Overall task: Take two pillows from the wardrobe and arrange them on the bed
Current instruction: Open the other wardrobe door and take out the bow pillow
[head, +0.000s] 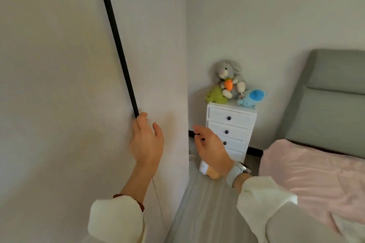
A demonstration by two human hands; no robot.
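Note:
The pale wardrobe [59,85] fills the left of the view, its doors closed. A long black handle [116,39] runs down the door. My left hand [146,140] has its fingers curled around the lower end of that handle. My right hand [209,148] hovers in the air just right of the wardrobe's corner, fingers loosely apart and holding nothing. The bed [316,173] with a pink sheet lies at the right, under a grey padded headboard [331,104]. No pillows are in sight.
A narrow white chest of drawers [229,130] stands in the corner between wardrobe and bed, with three plush toys [229,79] on top. A soft toy [209,171] lies on the grey floor [207,213] in the gap beside the bed.

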